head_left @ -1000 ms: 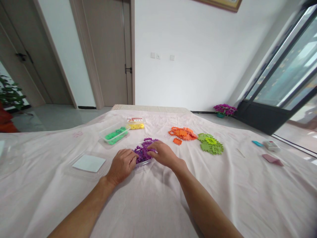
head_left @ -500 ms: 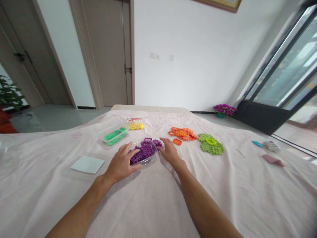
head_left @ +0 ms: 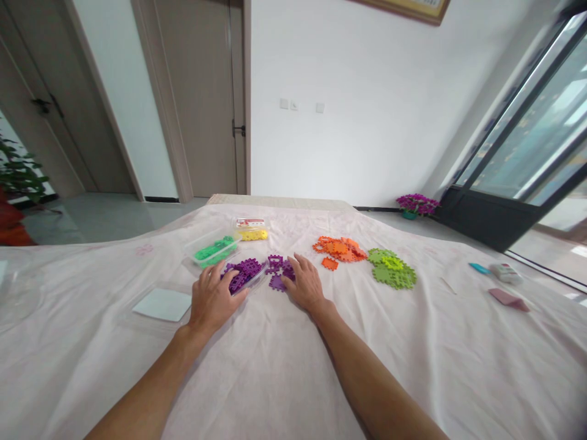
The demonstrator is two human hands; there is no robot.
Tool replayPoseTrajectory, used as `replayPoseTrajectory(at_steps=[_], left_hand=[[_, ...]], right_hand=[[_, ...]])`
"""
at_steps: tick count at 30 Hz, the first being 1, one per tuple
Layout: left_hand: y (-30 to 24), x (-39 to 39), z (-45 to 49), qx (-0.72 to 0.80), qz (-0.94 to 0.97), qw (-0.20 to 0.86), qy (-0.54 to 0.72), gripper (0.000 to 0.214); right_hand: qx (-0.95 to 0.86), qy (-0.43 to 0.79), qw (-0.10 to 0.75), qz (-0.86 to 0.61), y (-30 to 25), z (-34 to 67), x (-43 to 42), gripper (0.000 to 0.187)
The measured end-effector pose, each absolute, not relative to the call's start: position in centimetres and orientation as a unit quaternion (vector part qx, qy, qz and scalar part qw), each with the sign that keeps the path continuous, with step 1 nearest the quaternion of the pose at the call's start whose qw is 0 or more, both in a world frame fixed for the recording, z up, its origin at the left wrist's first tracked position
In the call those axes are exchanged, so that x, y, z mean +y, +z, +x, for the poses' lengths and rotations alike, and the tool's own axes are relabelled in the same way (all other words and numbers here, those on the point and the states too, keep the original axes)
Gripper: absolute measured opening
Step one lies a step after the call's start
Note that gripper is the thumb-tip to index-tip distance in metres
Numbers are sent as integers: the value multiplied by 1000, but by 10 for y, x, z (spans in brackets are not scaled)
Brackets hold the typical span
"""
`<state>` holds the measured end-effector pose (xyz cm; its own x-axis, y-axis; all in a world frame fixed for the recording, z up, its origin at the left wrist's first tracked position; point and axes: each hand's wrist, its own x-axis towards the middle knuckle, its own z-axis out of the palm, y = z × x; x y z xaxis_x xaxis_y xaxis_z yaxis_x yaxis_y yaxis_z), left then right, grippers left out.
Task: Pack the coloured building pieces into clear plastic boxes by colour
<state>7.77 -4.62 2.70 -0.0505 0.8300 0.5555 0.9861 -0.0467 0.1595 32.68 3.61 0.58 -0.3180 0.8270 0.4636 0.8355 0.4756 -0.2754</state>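
Note:
My left hand (head_left: 213,297) grips the near left side of a clear plastic box (head_left: 257,281), its thumb along the near wall and its fingers at the far side. Purple notched plastic building tiles (head_left: 245,273) are heaped in that box, which is tilted. Just right of it, several loose purple tiles (head_left: 277,282) lie on the cloth. Over their right edge rests my right hand (head_left: 303,284), fingers apart and touching the tiles; its palm side is hidden.
Behind the left hand are a box of green tiles (head_left: 215,249) and a box of yellow pieces (head_left: 254,234). Orange tiles (head_left: 338,247) and light green tiles (head_left: 392,269) lie to the right. A clear lid with a pale card (head_left: 162,304) is at left. Small items, including a pink piece (head_left: 508,299), lie far right.
My left hand has drawn the box of purple tiles to the left, uncovering more loose purple tiles. My right hand has moved slightly left and down onto them.

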Motion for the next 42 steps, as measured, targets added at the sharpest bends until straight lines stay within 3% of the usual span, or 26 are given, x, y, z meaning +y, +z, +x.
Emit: replayPoseTrajectory(at_steps=[7,10,15,21,31,38,42], left_hand=[[20,-46,77,-653,-680,157,-294,37],[17,-45,75,-646,-681,154,-308,36],[16,-44,73,-634,-687,155,-319,33],[15,-44,70,-610,-701,165,-331,33],[16,-49,73,-561,-740,140,-345,34],[15,-51,80,-529,-772,93,-341,44],[15,-50,79,-499,-784,43,-366,60]], right_hand=[[-850,-6,183,-493,21,299,33,65],[-866,-2,145,-479,23,285,37,58],[-880,5,123,-459,29,277,42,41],[-885,10,126,-447,33,292,33,40],[-869,19,204,-450,20,327,17,29],[-805,44,312,-503,14,337,27,25],[-756,63,416,-500,15,343,31,26]])
